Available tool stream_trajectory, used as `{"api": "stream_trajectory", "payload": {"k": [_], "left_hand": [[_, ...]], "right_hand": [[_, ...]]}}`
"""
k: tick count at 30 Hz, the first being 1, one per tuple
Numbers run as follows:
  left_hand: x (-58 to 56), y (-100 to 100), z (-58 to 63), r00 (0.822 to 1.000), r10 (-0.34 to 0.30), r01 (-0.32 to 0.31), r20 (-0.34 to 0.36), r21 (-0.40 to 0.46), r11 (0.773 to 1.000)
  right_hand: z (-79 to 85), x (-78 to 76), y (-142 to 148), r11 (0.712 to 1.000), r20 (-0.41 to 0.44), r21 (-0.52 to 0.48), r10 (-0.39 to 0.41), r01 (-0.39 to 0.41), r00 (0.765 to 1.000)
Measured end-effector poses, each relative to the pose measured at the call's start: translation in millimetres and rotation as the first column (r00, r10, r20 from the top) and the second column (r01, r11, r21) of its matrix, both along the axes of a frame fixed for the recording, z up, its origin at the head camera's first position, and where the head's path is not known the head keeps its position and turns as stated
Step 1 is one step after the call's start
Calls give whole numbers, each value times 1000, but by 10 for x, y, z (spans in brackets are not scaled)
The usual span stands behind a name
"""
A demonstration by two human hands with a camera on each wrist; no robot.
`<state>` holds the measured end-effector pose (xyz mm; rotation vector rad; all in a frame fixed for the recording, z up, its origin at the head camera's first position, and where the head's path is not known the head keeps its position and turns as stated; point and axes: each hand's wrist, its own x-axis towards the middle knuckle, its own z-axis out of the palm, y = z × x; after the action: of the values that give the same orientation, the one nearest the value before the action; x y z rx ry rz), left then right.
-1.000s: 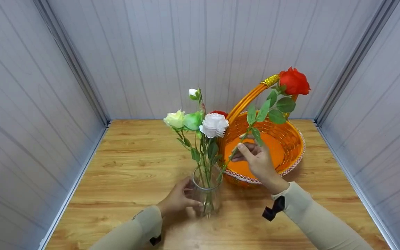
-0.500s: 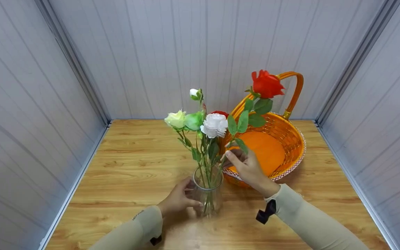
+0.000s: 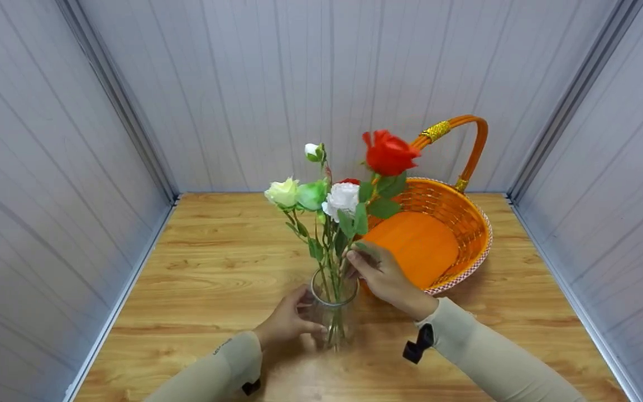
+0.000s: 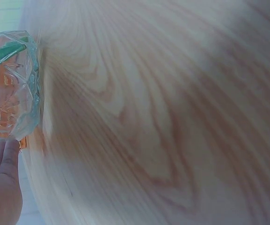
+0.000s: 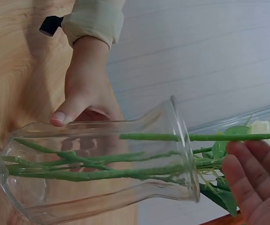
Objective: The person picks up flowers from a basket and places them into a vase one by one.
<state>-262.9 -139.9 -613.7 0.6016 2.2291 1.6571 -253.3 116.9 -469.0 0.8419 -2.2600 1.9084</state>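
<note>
My left hand point(image 3: 291, 318) holds the side of a clear glass vase point(image 3: 335, 304), its thumb and fingers around the glass. Between the fingers and thumb of my right hand point(image 3: 385, 279) is the stem of a red rose point(image 3: 391, 153). In the right wrist view the rose's green stem point(image 5: 149, 137) passes through the vase mouth, its lower end inside the upper part, above the base. Other stems stand in the vase, bearing a white flower point(image 3: 339, 198), a pale yellow flower point(image 3: 282, 192), a green bloom point(image 3: 312, 194) and a white bud point(image 3: 313, 152).
An orange woven basket point(image 3: 450, 215) with a tall handle stands behind and right of the vase. A second red bloom point(image 3: 349, 181) is mostly hidden behind the white flower. Panelled walls enclose the wooden table point(image 3: 215, 262) at the back and both sides.
My right hand has moved left and slightly down with the red rose, bringing its bloom from over the basket handle toward the other flowers. The left hand and vase have stayed put.
</note>
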Motion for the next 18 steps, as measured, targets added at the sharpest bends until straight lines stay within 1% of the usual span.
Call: {"api": "stream_trajectory", "payload": {"k": [5, 9, 12, 16, 18], "left_hand": [[17, 1, 28, 1000, -8, 8, 4, 9, 1000], [27, 2, 44, 1000, -12, 12, 5, 0, 1000], [28, 4, 38, 1000, -11, 11, 4, -8, 1000], [21, 9, 19, 1000, -9, 9, -1, -13, 1000], [13, 13, 10, 1000, -9, 9, -4, -16, 1000]], "right_hand": [[-33, -4, -38, 994, -7, 110, 24, -23, 1000], [-69, -22, -48, 985, -50, 168, 40, -31, 998], [-104, -33, -37, 981, -78, 195, 29, -13, 997], [-136, -47, -22, 976, -53, 217, 10, 2, 999], [-144, -54, -21, 978, -32, 211, 7, 0, 999]]}}
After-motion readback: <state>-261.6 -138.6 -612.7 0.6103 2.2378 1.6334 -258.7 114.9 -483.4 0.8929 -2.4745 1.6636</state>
